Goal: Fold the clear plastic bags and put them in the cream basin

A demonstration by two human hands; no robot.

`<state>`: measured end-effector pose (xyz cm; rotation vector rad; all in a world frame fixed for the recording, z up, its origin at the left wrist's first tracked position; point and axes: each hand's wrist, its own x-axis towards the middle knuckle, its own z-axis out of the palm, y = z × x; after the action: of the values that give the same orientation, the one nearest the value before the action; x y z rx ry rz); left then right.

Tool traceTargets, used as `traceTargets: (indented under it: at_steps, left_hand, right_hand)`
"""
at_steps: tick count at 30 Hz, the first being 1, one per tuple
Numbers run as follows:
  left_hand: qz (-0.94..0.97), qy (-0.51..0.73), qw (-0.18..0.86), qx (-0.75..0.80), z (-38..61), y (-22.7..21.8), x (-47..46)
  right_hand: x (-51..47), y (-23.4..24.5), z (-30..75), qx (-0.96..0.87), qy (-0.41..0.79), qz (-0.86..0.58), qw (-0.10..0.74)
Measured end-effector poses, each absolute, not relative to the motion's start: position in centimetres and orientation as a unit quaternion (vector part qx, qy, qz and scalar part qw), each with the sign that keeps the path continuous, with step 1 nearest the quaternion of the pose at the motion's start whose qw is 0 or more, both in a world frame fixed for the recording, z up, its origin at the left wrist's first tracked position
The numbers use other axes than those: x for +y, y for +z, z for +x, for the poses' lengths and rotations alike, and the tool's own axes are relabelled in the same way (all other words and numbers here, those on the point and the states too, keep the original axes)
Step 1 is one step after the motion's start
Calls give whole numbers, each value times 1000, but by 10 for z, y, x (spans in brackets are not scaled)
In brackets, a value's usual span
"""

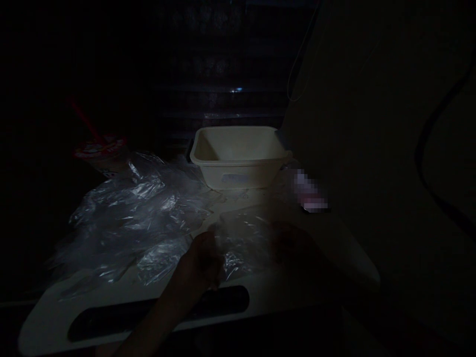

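In dim light, my left hand (206,258) is closed on the left edge of a clear plastic bag (243,238) over the front of a pale table (48,317). My right hand (292,243) is at the bag's right side, deep in shadow, and its fingers hardly show. Left of my hands spreads a loose heap of clear plastic bags (148,208). Behind the held bag stands a cream rectangular plastic tub (238,171). Its inner back wall shows, but its floor is hidden.
A cup (106,156) with a red lid and red straw stands behind the heap at the left. A phone-like object (310,193), blurred out, is at the table's right. A dark slot (111,317) runs along the front edge. A wall (372,124) rises at the right.
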<state>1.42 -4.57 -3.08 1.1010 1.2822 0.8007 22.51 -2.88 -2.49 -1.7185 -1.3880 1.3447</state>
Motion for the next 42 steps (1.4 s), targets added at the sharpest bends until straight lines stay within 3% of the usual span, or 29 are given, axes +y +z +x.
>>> traceTargets:
  at_steps: [18,27,42]
  left_hand:
    - [735,272,348,514,-1,-37,-53]
    - [707,301,386,511,-3,-36,-51]
    - [844,208,134,476,2,-28,-39]
  right_hand:
    - [-27,-33,228,-529,494,-627,286]
    - [-26,-29,228,-561,480,-623,258]
    - [-27,-30,229,-611,420,-633,222]
